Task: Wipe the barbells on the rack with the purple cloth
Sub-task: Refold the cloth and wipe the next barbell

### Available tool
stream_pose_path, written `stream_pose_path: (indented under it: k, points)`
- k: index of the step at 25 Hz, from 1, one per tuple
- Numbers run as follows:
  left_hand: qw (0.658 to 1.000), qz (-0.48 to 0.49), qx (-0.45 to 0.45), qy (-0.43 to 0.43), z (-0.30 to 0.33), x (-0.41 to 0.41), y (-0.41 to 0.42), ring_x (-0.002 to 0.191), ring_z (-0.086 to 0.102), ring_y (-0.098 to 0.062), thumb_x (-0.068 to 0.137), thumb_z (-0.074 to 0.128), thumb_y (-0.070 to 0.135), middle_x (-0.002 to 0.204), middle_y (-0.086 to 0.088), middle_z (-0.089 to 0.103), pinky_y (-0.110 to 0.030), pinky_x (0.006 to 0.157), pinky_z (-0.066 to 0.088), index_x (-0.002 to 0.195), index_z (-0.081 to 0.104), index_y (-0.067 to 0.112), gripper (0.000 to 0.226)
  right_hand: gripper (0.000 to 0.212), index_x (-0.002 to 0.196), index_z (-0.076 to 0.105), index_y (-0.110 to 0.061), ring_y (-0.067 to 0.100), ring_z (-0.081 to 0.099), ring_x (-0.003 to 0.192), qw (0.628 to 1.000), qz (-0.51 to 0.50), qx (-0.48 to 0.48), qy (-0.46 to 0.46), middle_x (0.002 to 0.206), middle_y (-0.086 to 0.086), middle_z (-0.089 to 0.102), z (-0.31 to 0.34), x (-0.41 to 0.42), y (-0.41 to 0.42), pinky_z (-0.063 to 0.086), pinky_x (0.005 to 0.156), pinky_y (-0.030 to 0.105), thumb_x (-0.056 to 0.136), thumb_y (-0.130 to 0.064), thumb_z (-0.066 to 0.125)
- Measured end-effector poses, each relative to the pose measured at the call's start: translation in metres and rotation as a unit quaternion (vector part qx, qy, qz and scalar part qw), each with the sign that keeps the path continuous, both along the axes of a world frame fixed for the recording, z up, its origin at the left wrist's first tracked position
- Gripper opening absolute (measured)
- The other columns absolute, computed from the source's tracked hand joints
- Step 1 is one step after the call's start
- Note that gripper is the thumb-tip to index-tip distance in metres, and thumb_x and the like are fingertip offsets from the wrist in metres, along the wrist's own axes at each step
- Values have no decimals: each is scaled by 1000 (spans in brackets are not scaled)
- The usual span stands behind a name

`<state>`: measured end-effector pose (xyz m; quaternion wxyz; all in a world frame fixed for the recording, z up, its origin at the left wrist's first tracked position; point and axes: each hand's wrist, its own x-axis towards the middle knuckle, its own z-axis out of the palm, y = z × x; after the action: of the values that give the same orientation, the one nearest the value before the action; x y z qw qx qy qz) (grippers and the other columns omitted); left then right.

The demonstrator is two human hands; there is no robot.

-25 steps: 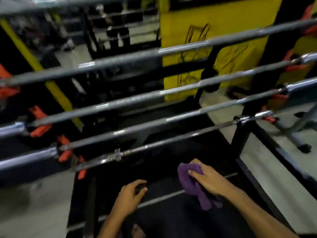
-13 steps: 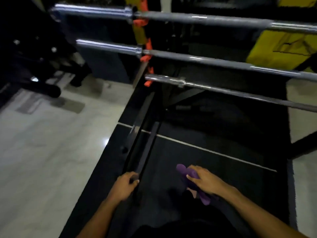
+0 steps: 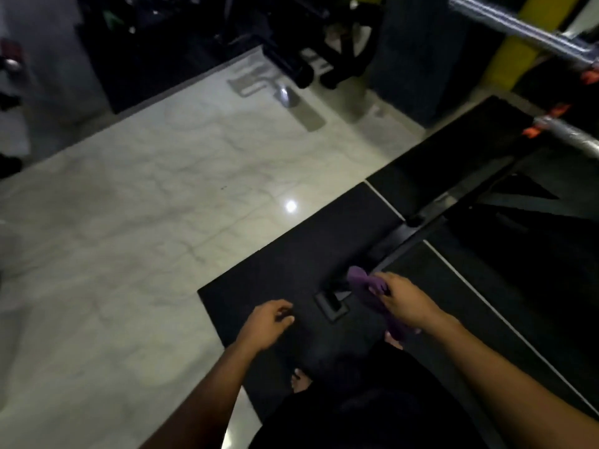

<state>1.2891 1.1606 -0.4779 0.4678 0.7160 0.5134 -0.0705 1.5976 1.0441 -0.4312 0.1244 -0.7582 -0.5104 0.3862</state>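
While the pale marble floor (image 3: 136,222) is filling the left of the frame, barbells (image 3: 518,24) are crossing the upper right corner, the right hand (image 3: 406,303) is gripping the purple cloth (image 3: 366,286) at lower centre, and the left hand (image 3: 267,322) is hanging loosely curled, holding nothing.

Black mats (image 3: 278,280) lie on the marble floor (image 3: 136,202).

Right hand (image 3: 409,305): lower centre-right, gripping the bunched purple cloth (image 3: 364,285).
Left hand (image 3: 266,322): lower centre, fingers loosely curled, holding nothing, over the black mat (image 3: 278,273).
Barbells (image 3: 518,25): upper right corner.
Floor (image 3: 146,205): pale marble, left.
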Motion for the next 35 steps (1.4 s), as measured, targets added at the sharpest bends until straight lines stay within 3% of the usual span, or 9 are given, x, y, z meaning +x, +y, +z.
stream_pose_path:
  k: [4,8,11,19,24,28,31,33,35]
  points:
    - [999,50,-10,-15,-6,-49,40,110,64,-5,90,73,29,124,8,67,-30,97,54,127,65,25,38,12,109,59,-32,17,59,95,998,58,11,10,107,-4,58,1,-58,64,50,83,40,99,-36,53]
    - [999,34,-3,-40,-5,-42,90,103,64,-2,90,72,28,119,9,68,-20,89,52,126,65,24,37,9,96,58,-37,9,61,87,995,29,50,76,95,-12,64,3,-72,115,49,77,31,100,-29,55]
    - [999,6,-1,-47,2,-26,149,103,64,-1,90,72,29,120,11,67,-16,87,51,129,64,24,39,9,101,62,-33,2,63,87,993,-16,62,98,93,-14,67,2,-69,161,50,78,29,102,-29,54]
    - [982,-184,40,5,27,70,338,102,65,-9,90,69,35,124,4,67,-32,93,55,128,63,27,38,8,103,63,-31,6,65,93,974,-173,112,90,96,-13,69,4,-11,263,52,89,38,102,-32,55]
    - [965,-252,56,-35,60,159,402,111,63,-13,94,66,35,129,5,64,-32,98,52,132,61,23,40,9,104,66,-32,8,66,94,947,-279,144,72,96,-11,71,33,39,292,53,91,37,101,-28,58]
    - [941,-325,40,-89,80,253,431,106,62,-6,93,67,34,129,8,64,-17,85,49,130,61,28,38,12,104,69,-31,8,68,92,885,-416,196,72,95,-8,73,77,83,299,50,81,21,101,-29,58]
    - [893,-413,29,-175,117,335,429,104,62,1,93,69,30,126,11,64,-16,86,52,130,62,30,38,14,107,72,-29,15,70,97,826,-498,250,82,99,-4,76,117,118,294,54,88,33,100,-28,59]
    - [850,-473,47,-226,151,390,427,101,61,6,93,69,30,119,16,64,-19,90,53,129,62,33,36,16,106,74,-23,17,72,98,767,-558,300,101,100,0,77,154,137,294,54,89,33,100,-20,59]
    - [793,-540,89,-268,187,453,426,103,60,4,93,67,32,117,15,64,-21,93,51,128,62,35,35,16,104,74,-14,16,73,89,664,-636,375,118,95,5,78,191,157,289,56,82,28,100,-14,59]
